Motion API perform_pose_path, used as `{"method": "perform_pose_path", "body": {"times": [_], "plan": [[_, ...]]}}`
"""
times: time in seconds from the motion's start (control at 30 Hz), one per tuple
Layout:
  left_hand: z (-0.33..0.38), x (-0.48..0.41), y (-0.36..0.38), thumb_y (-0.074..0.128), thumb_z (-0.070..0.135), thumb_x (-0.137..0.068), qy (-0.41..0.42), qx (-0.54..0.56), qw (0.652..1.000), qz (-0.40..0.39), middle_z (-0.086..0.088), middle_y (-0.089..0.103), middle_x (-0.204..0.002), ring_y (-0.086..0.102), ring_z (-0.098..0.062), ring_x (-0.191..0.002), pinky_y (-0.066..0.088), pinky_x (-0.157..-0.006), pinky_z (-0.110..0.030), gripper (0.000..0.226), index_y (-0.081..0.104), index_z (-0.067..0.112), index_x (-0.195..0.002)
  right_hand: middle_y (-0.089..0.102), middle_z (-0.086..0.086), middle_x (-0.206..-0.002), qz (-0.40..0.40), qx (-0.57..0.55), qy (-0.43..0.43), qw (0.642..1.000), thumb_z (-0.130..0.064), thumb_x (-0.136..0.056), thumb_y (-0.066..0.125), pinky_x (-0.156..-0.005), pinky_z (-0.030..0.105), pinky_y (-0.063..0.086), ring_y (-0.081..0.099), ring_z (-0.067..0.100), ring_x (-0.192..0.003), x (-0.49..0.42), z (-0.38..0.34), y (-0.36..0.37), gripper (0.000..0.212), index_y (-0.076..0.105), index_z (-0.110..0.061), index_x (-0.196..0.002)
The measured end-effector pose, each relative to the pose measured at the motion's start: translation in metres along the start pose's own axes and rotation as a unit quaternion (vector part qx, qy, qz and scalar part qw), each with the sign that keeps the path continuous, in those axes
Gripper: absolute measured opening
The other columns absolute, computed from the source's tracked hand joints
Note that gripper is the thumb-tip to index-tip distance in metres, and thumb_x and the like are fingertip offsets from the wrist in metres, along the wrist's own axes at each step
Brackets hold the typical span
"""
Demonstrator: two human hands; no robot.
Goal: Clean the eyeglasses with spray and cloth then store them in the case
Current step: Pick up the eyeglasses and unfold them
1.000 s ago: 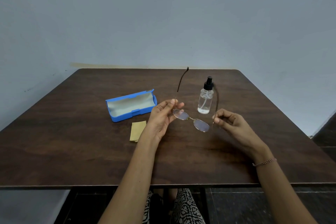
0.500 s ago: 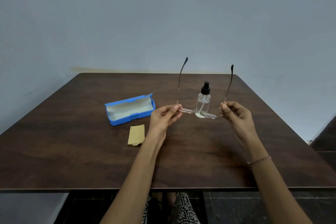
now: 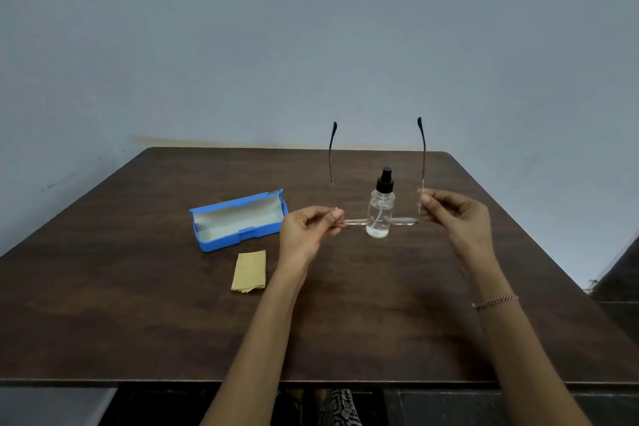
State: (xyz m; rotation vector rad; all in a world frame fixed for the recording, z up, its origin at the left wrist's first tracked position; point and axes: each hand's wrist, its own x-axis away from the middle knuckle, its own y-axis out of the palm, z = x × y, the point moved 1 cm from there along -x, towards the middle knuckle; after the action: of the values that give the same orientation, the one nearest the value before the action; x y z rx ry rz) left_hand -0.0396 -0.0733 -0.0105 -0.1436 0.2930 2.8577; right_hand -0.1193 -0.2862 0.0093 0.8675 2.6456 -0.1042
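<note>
Head view, near to far: patterned fabric (image 3: 337, 406) shows at the bottom edge under the dark wooden table (image 3: 138, 315). Both bare forearms reach over the front edge, with a thin bracelet (image 3: 494, 301) on the right wrist. Yellow-tan cloth (image 3: 249, 271) lies flat on the table, just left of the left forearm and untouched. Left hand (image 3: 304, 235) has its fingers curled and pinches the left end of the eyeglasses (image 3: 356, 222) between thumb and fingertips. Right hand (image 3: 456, 221) does the same at the right end, fingers curled and thumb on the hinge corner. The eyeglasses are held up off the table between the two hands, front frame level and nearly edge-on, both temples unfolded and pointing up and away, dark tips seen against the wall. Blue case (image 3: 238, 221) sits open on the table left of the left hand, pale lining showing, just beyond the cloth and apart from it. Clear spray bottle (image 3: 381, 200) with a black nozzle stands upright behind the frame, between the hands; contact with the frame can't be told. Plain grey-blue wall (image 3: 311, 45) is behind the table.
</note>
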Motion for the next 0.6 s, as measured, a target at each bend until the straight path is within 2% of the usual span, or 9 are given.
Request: {"method": "perform_pose_path", "body": {"times": [0.17, 0.3, 0.37, 0.43, 0.5, 0.6], "plan": [[-0.005, 0.007, -0.024, 0.071, 0.001, -0.079, -0.042, -0.084, 0.994, 0.057, -0.005, 0.069, -0.062, 0.068, -0.011, -0.054, 0.055, -0.055, -0.016, 0.005, 0.069, 0.0, -0.083, 0.07, -0.001, -0.063, -0.02, 0.033, 0.032, 0.999, -0.004, -0.078, 0.073, -0.06, 0.015, 0.053, 0.063, 0.006, -0.055, 0.018, 0.012, 0.016, 0.012, 0.072, -0.007, -0.09], [0.002, 0.013, -0.045, 0.075, 0.001, -0.075, -0.065, -0.188, 0.977, 0.079, -0.009, 0.069, -0.066, 0.067, -0.01, -0.05, 0.056, -0.055, -0.018, 0.006, 0.068, 0.001, -0.076, 0.069, -0.004, -0.057, -0.058, 0.059, 0.072, 0.994, -0.004, -0.076, 0.075, -0.057, 0.013, 0.053, 0.062, 0.003, -0.05, 0.026, 0.015, 0.032, 0.012, 0.071, -0.014, -0.08], [0.005, 0.015, -0.052, 0.075, 0.001, -0.075, -0.07, -0.226, 0.968, 0.083, -0.007, 0.068, -0.064, 0.065, -0.007, -0.045, 0.054, -0.053, -0.014, 0.009, 0.068, 0.003, -0.071, 0.068, -0.003, -0.058, -0.07, 0.08, 0.089, 0.99, -0.007, -0.076, 0.076, -0.06, 0.013, 0.054, 0.062, 0.003, -0.051, 0.029, 0.018, 0.038, 0.012, 0.071, -0.018, -0.078], [0.008, 0.018, -0.055, 0.075, 0.002, -0.076, -0.097, -0.264, 0.957, 0.07, -0.006, 0.067, -0.063, 0.064, -0.005, -0.045, 0.051, -0.05, -0.011, 0.007, 0.069, 0.003, -0.071, 0.067, 0.0, -0.058, -0.079, 0.101, 0.116, 0.985, -0.006, -0.077, 0.075, -0.061, 0.013, 0.054, 0.061, 0.004, -0.05, 0.03, 0.023, 0.043, 0.008, 0.071, -0.013, -0.081], [0.01, 0.016, -0.057, 0.075, 0.007, -0.076, -0.125, -0.318, 0.938, 0.058, -0.005, 0.069, -0.066, 0.068, -0.009, -0.057, 0.051, -0.056, -0.016, 0.005, 0.072, 0.006, -0.073, 0.067, 0.002, -0.059, -0.088, 0.101, 0.16, 0.978, -0.002, -0.077, 0.074, -0.058, 0.013, 0.054, 0.061, 0.004, -0.048, 0.029, 0.027, 0.047, 0.008, 0.071, -0.005, -0.084], [0.008, 0.008, -0.056, 0.078, 0.014, -0.075, -0.145, -0.377, 0.914, 0.039, -0.011, 0.073, -0.075, 0.072, -0.02, -0.077, 0.055, -0.081, -0.033, 0.008, 0.075, 0.006, -0.078, 0.066, 0.006, -0.067, -0.094, 0.09, 0.216, 0.968, 0.004, -0.076, 0.073, -0.057, 0.016, 0.056, 0.063, 0.007, -0.05, 0.028, 0.033, 0.051, 0.011, 0.069, 0.006, -0.086]]}}
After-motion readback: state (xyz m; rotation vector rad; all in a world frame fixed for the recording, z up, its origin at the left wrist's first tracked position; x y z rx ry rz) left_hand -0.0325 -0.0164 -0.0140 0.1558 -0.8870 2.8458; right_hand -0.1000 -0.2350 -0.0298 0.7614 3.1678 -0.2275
